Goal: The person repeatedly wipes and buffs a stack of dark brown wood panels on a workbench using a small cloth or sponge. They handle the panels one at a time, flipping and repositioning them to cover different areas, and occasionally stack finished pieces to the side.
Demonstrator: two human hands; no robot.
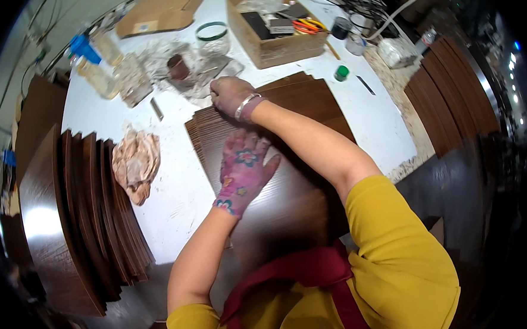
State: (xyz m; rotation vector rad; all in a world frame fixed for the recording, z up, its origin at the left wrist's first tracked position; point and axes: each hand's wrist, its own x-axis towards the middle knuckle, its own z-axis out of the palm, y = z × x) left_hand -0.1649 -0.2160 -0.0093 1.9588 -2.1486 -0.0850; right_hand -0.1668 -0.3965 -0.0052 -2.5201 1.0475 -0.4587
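Note:
A stack of dark brown wood-grain panels [291, 204] lies on the white table in front of me. My left hand [243, 170], in a pink-purple glove with flowers, rests flat on the top panel with its fingers stretched out. Just beyond it, my right hand [234, 97] is closed over the stack's far left edge. That hand wears a stained glove with a silvery band at the wrist. Whatever its curled fingers hold, if anything, is hidden. Beyond it sits a small brown cup-like piece [178, 67] on crumpled stained paper [159, 56].
Dark panels [64, 213] stand in rows at left, with more panels [452, 94] at right. A cardboard box [287, 49] holds orange-handled tools. Also on the table are a crumpled pale cloth [137, 164], bottles [95, 78], a green-capped jar [341, 73] and a thin blade-like strip [366, 85].

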